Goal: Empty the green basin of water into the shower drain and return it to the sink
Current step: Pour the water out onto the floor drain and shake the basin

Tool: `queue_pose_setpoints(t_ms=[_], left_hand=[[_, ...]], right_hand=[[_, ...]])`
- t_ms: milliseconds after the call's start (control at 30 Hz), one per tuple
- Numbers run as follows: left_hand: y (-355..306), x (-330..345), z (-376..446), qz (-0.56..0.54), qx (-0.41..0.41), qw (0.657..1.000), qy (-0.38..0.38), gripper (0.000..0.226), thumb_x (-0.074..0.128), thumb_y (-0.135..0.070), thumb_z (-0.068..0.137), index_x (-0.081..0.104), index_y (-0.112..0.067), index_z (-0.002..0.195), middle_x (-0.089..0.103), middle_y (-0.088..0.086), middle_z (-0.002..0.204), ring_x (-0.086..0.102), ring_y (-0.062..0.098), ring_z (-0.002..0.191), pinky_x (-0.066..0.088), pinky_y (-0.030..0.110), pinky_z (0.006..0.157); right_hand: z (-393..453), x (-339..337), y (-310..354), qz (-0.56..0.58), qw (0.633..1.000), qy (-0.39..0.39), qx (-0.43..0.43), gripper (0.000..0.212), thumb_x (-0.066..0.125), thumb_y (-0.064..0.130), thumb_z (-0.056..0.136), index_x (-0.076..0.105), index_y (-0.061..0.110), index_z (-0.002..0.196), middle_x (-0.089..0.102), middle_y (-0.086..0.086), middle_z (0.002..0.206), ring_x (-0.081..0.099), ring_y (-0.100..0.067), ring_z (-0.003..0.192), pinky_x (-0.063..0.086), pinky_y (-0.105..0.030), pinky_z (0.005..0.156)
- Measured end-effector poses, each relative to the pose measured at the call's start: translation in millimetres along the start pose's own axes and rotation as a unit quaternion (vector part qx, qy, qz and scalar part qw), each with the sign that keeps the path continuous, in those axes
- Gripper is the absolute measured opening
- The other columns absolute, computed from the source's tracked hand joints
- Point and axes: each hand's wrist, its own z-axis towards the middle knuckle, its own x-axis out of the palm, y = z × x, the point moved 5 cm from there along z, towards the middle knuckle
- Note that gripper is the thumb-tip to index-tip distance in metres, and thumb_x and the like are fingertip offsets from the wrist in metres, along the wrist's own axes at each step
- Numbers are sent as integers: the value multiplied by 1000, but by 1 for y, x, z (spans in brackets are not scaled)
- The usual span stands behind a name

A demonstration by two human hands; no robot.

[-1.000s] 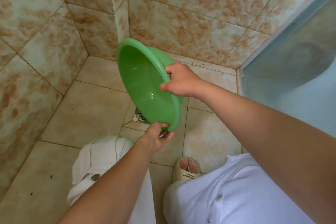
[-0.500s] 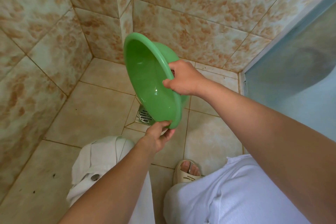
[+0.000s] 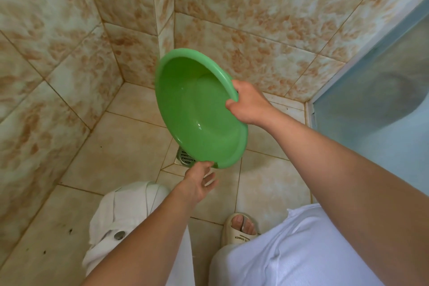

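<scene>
Right hand (image 3: 249,105) grips green basin (image 3: 199,111) rim at 3 o'clock. Left hand (image 3: 197,183) open under 6 o'clock rim. One-hand hold: basin may slip, fall near drain (image 3: 184,159).

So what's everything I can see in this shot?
green basin: one, green, held tilted above the drain
drain: one, metal, in the floor, partly behind the basin
floor tiles: many, beige
wall tiles: many, cream mottled brown, meeting at the corner
shower door: one, frosted blue, at right
sandal: one, cream, on a foot
trousers: white, bottom
right hand: grips the basin's rim
left hand: open, fingertips at the basin's lower edge
</scene>
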Motion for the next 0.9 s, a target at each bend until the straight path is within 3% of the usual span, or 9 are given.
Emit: queue_pose_setpoints(t_ms=[100,200,333,400,533,633,733,833,900], left_hand=[[-8,-9,-1,14,22,998,-48,32,58,-10,92,56,-8,124,57,11,125,57,25,114,54,39,93],[-25,-21,-2,24,91,989,-112,32,59,-6,91,59,-7,123,64,14,116,61,21,99,57,34,84],[-47,-32,-1,44,212,967,-135,65,60,-4,87,41,-32,142,63,-1,125,62,21,110,52,40,97],[-56,-36,-3,71,262,951,-146,71,62,-7,88,36,-38,145,63,-7,125,60,20,115,49,44,102],[-68,-41,-11,139,336,916,-172,73,64,-13,89,30,-38,149,54,-4,138,58,16,116,47,39,104],[-81,-41,-19,242,425,850,-196,83,68,-13,87,22,-32,154,31,-5,158,31,15,143,29,35,117],[-101,-42,-23,289,462,805,-234,88,69,-7,85,20,-28,155,17,0,163,12,16,150,15,33,121],[-117,-46,-21,280,440,825,-219,75,65,-3,84,35,-26,149,43,1,151,40,19,139,34,39,116],[-131,-42,-19,337,421,815,-212,69,67,-4,81,44,-21,143,52,4,142,49,22,132,40,37,111]], right_hand=[[3,-2,-10,-42,999,2,11,18,54,13,77,62,19,92,67,-6,88,68,-24,76,59,-44,69],[6,-6,-14,-84,996,-8,10,8,57,12,80,58,17,86,64,-10,83,65,-30,75,57,-46,67],[14,-15,-19,-100,994,-44,22,10,59,7,78,58,17,81,63,-11,79,64,-32,71,54,-42,61],[18,-17,-19,-110,993,-39,20,8,62,7,76,58,14,77,60,-9,74,59,-29,67,47,-35,57],[21,-1,-6,-106,988,110,-6,36,75,18,80,42,11,67,37,-2,68,36,-17,62,30,-30,58],[20,13,5,-107,973,202,-19,55,80,21,77,28,19,59,26,1,61,25,-15,55,23,-29,53],[28,21,9,-138,964,223,-35,56,81,21,75,27,19,58,26,1,61,25,-16,56,22,-29,52],[32,27,4,-90,968,230,-40,53,81,22,74,30,20,58,29,2,60,29,-17,57,25,-28,54],[37,29,-1,-32,972,231,-30,51,79,18,75,32,21,57,29,2,58,31,-16,53,27,-26,52]])
